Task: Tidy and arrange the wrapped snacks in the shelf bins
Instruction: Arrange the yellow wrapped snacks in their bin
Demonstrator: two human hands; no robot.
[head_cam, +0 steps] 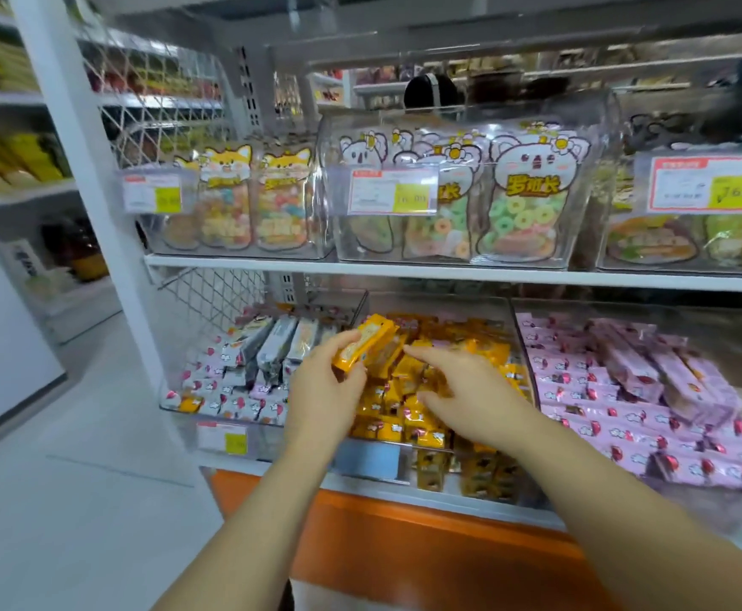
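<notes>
Bright, even light; blurred, warped edges.

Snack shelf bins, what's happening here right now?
A person is mid-tidy. Their left hand grips a yellow wrapped snack above the middle bin, which is full of matching yellow packets. Their right hand reaches in beside it, fingers straight, holding nothing. Pink packets lie further right.

Two hands (pixel 325 390) (pixel 470 396); one held yellow snack (pixel 362 341), six clear bins (pixel 448 259)

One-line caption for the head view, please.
Left hand grips a yellow wrapped snack over the middle bin while the open right hand reaches into it.
</notes>
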